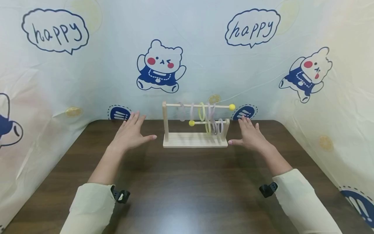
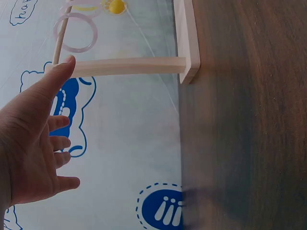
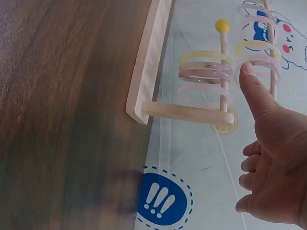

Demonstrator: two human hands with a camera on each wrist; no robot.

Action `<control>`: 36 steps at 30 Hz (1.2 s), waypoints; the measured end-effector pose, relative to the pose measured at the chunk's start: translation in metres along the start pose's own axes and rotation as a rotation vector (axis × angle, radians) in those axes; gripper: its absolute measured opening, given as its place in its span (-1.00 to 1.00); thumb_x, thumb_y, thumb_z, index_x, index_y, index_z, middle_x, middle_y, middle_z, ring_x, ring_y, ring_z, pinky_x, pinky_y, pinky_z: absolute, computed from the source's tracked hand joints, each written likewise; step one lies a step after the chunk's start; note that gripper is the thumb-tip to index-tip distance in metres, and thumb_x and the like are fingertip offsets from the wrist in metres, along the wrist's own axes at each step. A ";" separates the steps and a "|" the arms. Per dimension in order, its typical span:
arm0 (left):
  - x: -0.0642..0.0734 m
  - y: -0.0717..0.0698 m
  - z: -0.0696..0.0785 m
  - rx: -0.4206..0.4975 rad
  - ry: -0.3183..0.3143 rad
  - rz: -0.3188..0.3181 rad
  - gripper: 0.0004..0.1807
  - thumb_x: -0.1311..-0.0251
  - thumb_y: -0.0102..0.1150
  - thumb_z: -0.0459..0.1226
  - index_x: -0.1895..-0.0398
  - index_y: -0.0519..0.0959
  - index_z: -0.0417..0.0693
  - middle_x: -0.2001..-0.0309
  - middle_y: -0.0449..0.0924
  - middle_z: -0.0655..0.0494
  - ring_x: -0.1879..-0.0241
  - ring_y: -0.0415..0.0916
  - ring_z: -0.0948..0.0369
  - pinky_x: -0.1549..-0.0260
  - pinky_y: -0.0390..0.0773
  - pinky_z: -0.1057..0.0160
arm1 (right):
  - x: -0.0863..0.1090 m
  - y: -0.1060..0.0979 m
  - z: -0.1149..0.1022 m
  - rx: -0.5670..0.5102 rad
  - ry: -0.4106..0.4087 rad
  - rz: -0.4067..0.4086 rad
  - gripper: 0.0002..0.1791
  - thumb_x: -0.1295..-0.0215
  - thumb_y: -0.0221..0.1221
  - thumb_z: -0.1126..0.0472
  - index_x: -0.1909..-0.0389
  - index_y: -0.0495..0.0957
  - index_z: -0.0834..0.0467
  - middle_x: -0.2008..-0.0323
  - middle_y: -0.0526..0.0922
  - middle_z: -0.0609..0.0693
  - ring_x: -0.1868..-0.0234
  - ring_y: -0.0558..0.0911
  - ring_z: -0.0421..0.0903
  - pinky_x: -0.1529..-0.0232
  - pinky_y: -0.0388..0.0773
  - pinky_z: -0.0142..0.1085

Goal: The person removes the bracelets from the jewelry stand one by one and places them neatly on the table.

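A wooden rack (image 1: 193,139) stands at the back of the table, with two horizontal rods that each end in a yellow ball. Several translucent rings hang on the upper rod, among them a yellow ring (image 1: 201,111) and a pale pink ring (image 1: 192,112). More rings, one yellow and others greyish purple (image 3: 206,73), hang on the lower rod near its right post. My left hand (image 1: 130,133) is spread to the left of the rack, thumb towards it, holding nothing. To the right, my right hand (image 1: 251,135) is likewise spread and holds nothing, its thumb close to the base's right end.
The rack stands on a dark brown wooden table (image 1: 175,185). Behind it and along both sides hangs a pale printed cloth (image 1: 204,71) with bears and lettering. Each wrist bears a small black device, such as the one on the left (image 1: 121,196).
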State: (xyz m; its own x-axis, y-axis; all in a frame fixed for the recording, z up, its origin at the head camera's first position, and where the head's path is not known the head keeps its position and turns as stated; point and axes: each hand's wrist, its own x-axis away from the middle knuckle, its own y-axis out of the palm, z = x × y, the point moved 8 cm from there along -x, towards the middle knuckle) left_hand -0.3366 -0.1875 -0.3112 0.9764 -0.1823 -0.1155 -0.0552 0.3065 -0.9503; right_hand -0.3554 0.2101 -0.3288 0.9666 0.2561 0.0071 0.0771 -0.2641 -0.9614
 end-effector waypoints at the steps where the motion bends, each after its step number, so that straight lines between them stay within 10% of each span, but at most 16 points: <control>1: 0.000 0.001 0.000 0.001 0.000 -0.001 0.16 0.09 0.11 0.35 -0.42 -0.04 -0.19 -0.42 -0.29 -0.24 -0.38 -0.43 -0.09 -0.23 -0.30 -0.18 | 0.000 0.000 0.000 0.000 0.000 0.000 0.22 0.00 0.26 -0.26 -0.37 -0.20 0.41 -0.39 -0.29 0.34 -0.38 -0.32 0.20 -0.21 -0.44 0.20; 19: -0.007 -0.001 -0.004 0.029 0.015 0.037 0.10 0.06 0.14 0.31 -0.40 0.02 -0.17 -0.41 -0.18 -0.22 -0.39 -0.29 -0.10 -0.22 -0.17 -0.21 | -0.003 0.011 -0.005 -0.002 -0.022 0.007 0.25 0.01 0.26 -0.28 -0.38 -0.24 0.39 -0.39 -0.27 0.33 -0.39 -0.29 0.20 -0.22 -0.36 0.22; 36: -0.031 -0.028 0.017 0.485 0.082 0.196 -0.11 -0.03 0.23 0.14 -0.41 0.10 0.15 -0.43 -0.05 0.11 -0.38 -0.13 0.05 -0.20 -0.01 -0.21 | -0.004 0.018 -0.014 -0.023 -0.058 0.012 0.23 0.02 0.27 -0.27 -0.40 -0.23 0.33 -0.39 -0.26 0.32 -0.38 -0.27 0.21 -0.23 -0.33 0.21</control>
State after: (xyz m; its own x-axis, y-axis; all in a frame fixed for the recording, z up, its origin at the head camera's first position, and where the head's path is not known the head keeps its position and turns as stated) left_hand -0.3620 -0.1745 -0.2762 0.9368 -0.1447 -0.3185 -0.1133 0.7360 -0.6674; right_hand -0.3543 0.1916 -0.3423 0.9518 0.3061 -0.0210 0.0717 -0.2883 -0.9549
